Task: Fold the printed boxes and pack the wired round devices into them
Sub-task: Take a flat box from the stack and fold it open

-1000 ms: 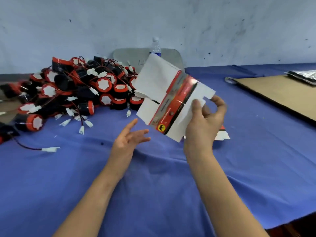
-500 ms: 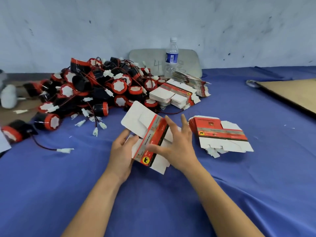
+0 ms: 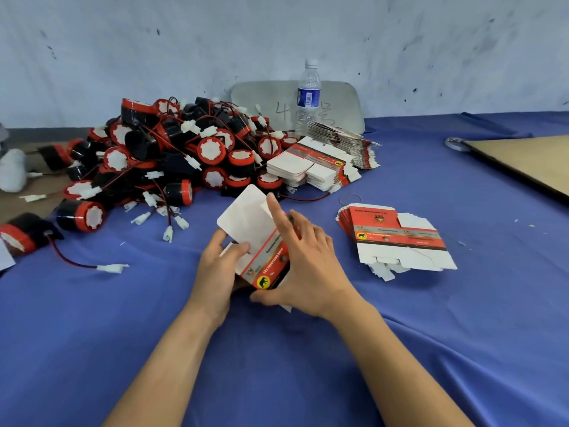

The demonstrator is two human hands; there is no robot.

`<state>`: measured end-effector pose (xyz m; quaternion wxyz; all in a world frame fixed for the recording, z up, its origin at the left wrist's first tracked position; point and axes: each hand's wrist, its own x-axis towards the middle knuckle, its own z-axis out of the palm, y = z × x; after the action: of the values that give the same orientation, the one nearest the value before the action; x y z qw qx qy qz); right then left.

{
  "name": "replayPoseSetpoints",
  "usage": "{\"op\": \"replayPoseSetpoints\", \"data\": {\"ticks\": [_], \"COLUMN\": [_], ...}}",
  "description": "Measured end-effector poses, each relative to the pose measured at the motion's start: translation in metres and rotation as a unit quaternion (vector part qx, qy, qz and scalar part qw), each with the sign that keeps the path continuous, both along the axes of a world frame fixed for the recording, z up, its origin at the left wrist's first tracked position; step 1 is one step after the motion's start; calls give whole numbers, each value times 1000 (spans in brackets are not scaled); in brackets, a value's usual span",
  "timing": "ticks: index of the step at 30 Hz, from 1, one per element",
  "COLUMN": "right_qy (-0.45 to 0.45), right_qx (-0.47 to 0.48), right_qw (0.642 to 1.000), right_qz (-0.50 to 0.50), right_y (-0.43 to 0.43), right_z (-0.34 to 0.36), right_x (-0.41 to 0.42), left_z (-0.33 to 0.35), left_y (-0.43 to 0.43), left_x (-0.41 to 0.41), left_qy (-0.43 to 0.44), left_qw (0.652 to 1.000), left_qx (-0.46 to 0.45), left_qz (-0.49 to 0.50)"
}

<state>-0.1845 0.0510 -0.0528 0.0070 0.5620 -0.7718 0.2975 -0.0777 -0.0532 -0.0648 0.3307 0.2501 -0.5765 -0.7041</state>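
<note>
At frame centre your left hand (image 3: 217,271) grips the printed box (image 3: 246,218) while your right hand (image 3: 309,266) presses straight fingers across it; the wired round devices (image 3: 172,158) lie heaped upper left.

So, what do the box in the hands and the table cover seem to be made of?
Box: thin card, it seems; plain white inside, red print outside, bent along creases. Cover: probably blue cloth, matt; it lies in soft wrinkles.
</note>
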Motion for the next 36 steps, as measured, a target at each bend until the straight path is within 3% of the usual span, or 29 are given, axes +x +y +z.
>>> {"op": "replayPoseSetpoints", "data": {"ticks": [4,8,13,16,24,28,30,32,36], "right_qy": [-73,-269,-290,-265,-437,-466,-490,-460,-259], "right_qx": [-135,-251,-260,-274,-226,-226,-223,-219,-113], "right_qw": [988,929,918,921,871,855,842,859,949], "right_qz": [-30,-40,-76,-83,3,25,32,57,142], "right_y": [5,8,2,-2,-3,-5,-4,3,9], "right_z": [11,12,6,2,6,3,7,11,12], "right_x": [-8,-18,-14,-8,-6,-4,-9,-15,-12], "left_z": [-2,-2,-3,-4,-1,2,6,11,15], "left_y": [-1,3,4,8,7,10,9,4,-5], "left_x": [0,-1,-3,-6,-4,-4,-4,-1,10], "left_qy": [24,7,-28,-11,40,42,74,119,112], "left_qw": [1000,1000,986,983,998,998,996,987,979], "left_qx": [1,-25,-141,-147,-40,-24,29,110,167], "left_qz": [-11,-5,87,111,42,31,33,23,-24]}}
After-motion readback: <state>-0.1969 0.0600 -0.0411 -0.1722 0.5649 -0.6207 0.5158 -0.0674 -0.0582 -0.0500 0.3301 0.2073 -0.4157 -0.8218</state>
